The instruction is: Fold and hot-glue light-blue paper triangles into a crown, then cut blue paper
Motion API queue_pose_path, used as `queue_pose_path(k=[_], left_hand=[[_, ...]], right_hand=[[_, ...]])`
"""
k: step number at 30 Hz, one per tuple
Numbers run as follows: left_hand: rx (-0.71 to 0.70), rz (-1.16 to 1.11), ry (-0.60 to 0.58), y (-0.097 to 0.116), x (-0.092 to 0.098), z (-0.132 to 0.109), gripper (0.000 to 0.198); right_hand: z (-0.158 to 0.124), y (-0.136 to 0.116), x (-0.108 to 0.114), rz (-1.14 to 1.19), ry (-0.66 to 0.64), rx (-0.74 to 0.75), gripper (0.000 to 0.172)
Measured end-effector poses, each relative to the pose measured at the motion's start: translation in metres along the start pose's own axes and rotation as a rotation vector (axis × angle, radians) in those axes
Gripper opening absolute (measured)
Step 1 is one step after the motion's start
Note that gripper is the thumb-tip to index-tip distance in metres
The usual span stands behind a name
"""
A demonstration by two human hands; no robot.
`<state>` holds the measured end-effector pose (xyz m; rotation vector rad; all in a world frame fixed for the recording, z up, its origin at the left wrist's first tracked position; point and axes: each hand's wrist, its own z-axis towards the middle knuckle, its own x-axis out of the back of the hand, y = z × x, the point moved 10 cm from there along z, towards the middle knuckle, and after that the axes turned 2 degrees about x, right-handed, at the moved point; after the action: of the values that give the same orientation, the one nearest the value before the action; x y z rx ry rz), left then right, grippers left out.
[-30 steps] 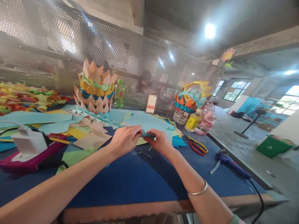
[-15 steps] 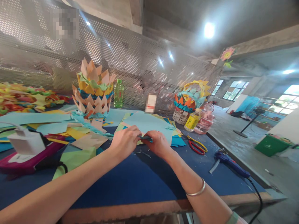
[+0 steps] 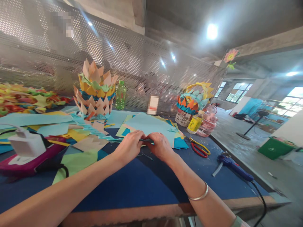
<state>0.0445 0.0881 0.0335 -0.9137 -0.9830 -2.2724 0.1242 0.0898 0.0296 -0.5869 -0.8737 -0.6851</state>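
Note:
Over the middle of the table, my left hand (image 3: 129, 145) and my right hand (image 3: 162, 146) meet fingertip to fingertip. Both are closed on a small dark bluish folded paper strip (image 3: 148, 140), mostly covered by fingers. A light-blue chain of folded paper (image 3: 94, 127) trails leftward from near my left hand. Just beyond the fingers lies a stack with a light-blue paper sheet (image 3: 151, 123) on top. Red-and-yellow scissors (image 3: 200, 148) rest to the right of my right hand. Farther right is a blue glue gun (image 3: 233, 164) with its cord running off the table edge.
A tiered paper-petal basket (image 3: 94, 91) and a green bottle (image 3: 121, 95) stand at the back. Back right are a handled paper basket (image 3: 186, 116), a yellow-labelled bottle (image 3: 195, 122) and a pink jug (image 3: 208, 123). On the left, a white charger (image 3: 27, 145) sits in a magenta power strip (image 3: 14, 167).
My fingertips have closed in on the strip and my left hand has shifted slightly. The light-blue chain near my left hand lies a little differently. Other table items stay put.

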Motion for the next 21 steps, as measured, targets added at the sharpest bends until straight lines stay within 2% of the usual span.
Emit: queue_pose_path(k=[7,12,21], left_hand=[[0.056,-0.007,0.052,-0.002,0.012,0.000,0.021],[0.103,0.037,0.082,-0.003,0.018,-0.001,0.019],[0.033,0.005,0.049,0.000,0.008,-0.002,0.022]], right_hand=[[0.000,0.001,0.005,0.088,0.037,-0.041,0.009],[0.000,0.004,0.004,0.133,0.028,-0.076,0.005],[0.001,0.006,0.004,0.067,-0.018,-0.078,0.002]])
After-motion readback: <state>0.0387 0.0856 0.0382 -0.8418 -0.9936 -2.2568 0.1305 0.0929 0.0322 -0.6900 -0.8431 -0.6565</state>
